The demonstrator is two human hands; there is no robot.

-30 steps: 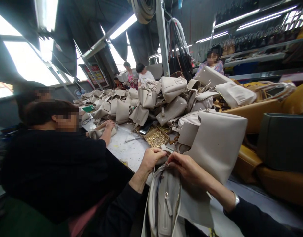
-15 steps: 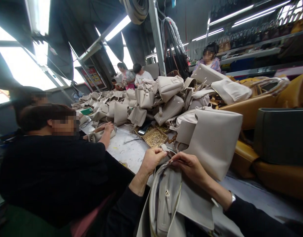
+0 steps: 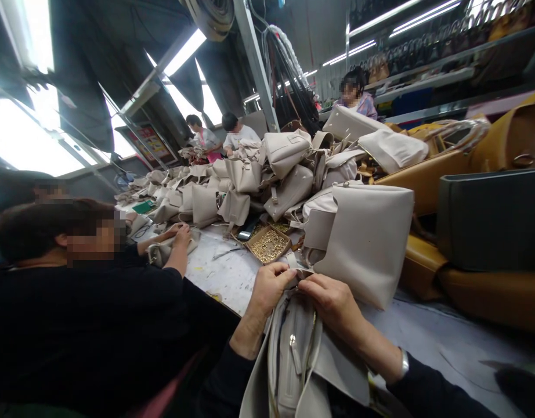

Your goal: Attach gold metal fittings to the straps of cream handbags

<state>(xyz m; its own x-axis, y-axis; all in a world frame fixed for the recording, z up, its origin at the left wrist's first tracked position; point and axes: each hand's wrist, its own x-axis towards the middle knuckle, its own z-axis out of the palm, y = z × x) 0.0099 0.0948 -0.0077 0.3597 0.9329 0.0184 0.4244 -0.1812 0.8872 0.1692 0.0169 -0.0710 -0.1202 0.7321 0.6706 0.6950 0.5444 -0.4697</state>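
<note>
A pale grey handbag (image 3: 288, 377) lies gaping in front of me, its inside zip pocket with a gold slider facing up. My left hand (image 3: 265, 293) is closed, thumb and forefinger pinching a narrow strap (image 3: 292, 261) at the bag's far end. Close beside it, my right hand (image 3: 332, 299) is closed too, its fingers curled on the same end of the bag. The fingertips nearly meet, and whatever small part lies between them is hidden. Just beyond my hands sits a shallow box of small gold-coloured studs (image 3: 268, 245).
A larger pale bag (image 3: 372, 244) stands right of my hands, before a long heap of similar bags (image 3: 241, 174). Brown bags (image 3: 489, 296) and a dark bag (image 3: 489, 220) lie at right. On my left, a co-worker in black (image 3: 93, 325) handles another bag on the white table (image 3: 219, 273).
My right hand's fingers have curled in more tightly at the bag's end, and both hands have drawn closer together. The camera view has shifted slightly to the right.
</note>
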